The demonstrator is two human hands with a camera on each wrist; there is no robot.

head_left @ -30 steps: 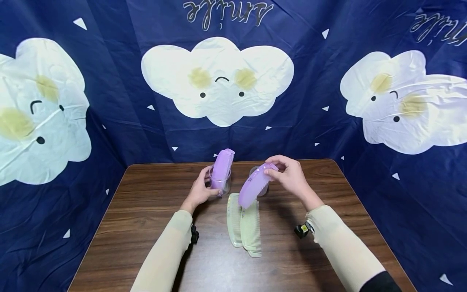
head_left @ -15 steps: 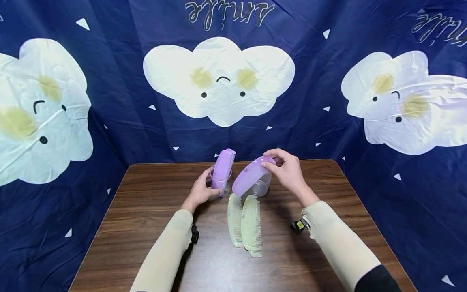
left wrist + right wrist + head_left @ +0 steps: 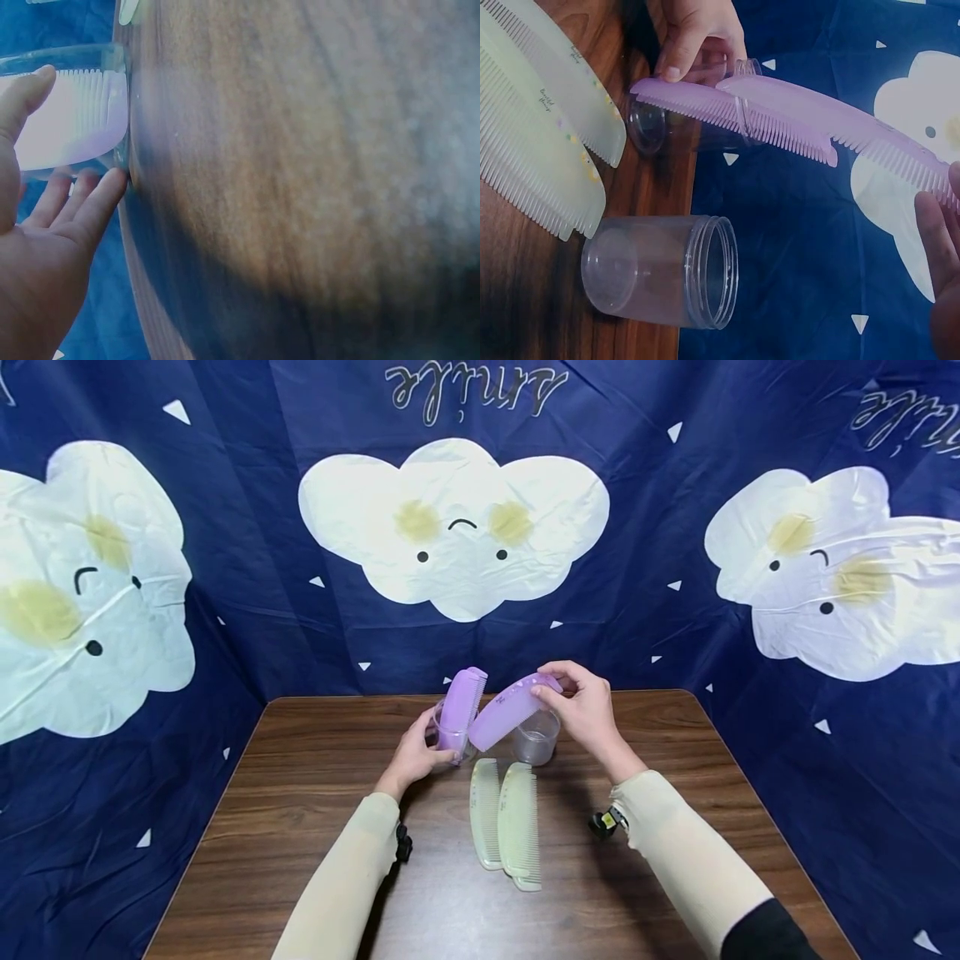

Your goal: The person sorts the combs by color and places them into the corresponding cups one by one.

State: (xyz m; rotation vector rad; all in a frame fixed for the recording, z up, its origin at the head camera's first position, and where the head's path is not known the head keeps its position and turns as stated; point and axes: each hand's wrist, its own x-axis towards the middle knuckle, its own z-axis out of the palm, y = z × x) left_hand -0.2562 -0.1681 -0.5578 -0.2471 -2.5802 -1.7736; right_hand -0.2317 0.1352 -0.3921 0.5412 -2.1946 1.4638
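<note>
My left hand (image 3: 426,753) grips a clear plastic cup (image 3: 452,737) near the table's far edge. A purple comb (image 3: 461,706) stands upright in that cup; the right wrist view shows this comb (image 3: 697,101) inside the cup (image 3: 660,127). My right hand (image 3: 558,687) pinches the top end of a second purple comb (image 3: 508,712), held tilted in the air. Its lower end is at the cup's rim, beside the first comb. The held comb (image 3: 885,139) reaches to my fingertips (image 3: 941,247). In the left wrist view my fingers (image 3: 90,206) touch the cup (image 3: 67,120).
A second clear cup (image 3: 536,739), with nothing in it, stands to the right of the held one. Two pale green combs (image 3: 517,822) lie side by side on the brown wooden table (image 3: 300,827). Blue cloud-print cloth (image 3: 450,527) hangs behind and on both sides.
My right hand has carried the second purple comb up and to the left, from above the green combs to the rim of the cup. My left hand stayed on the cup.
</note>
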